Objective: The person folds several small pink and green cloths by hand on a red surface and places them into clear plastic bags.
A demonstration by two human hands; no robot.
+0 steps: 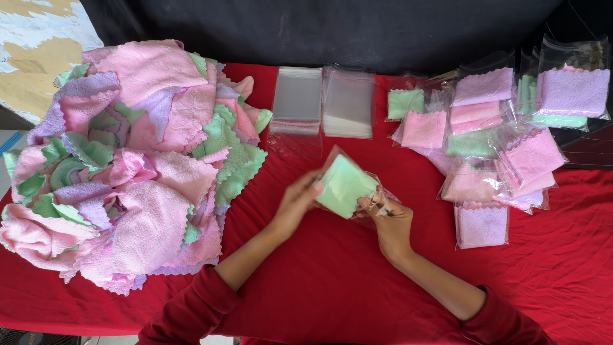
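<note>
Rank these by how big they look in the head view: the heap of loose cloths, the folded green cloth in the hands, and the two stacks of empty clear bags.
1. Heap of loose cloths, by far the largest.
2. The two stacks of clear bags, about alike.
3. Folded green cloth, smallest, though nearer the camera.

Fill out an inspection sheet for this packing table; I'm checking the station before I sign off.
Surface: red cloth covering the table, wrinkled.
Job's things: folded green cloth partly inside a clear bag, held by both hands.
Clutter: heap of loose cloths at left; two stacks of empty bags at the far edge; bagged cloths piled at right.
Hands: left hand grips the green cloth; right hand holds the bag.
Cables: nothing seen.
Surroundings: black backdrop behind; peeling wall at upper left.
</note>
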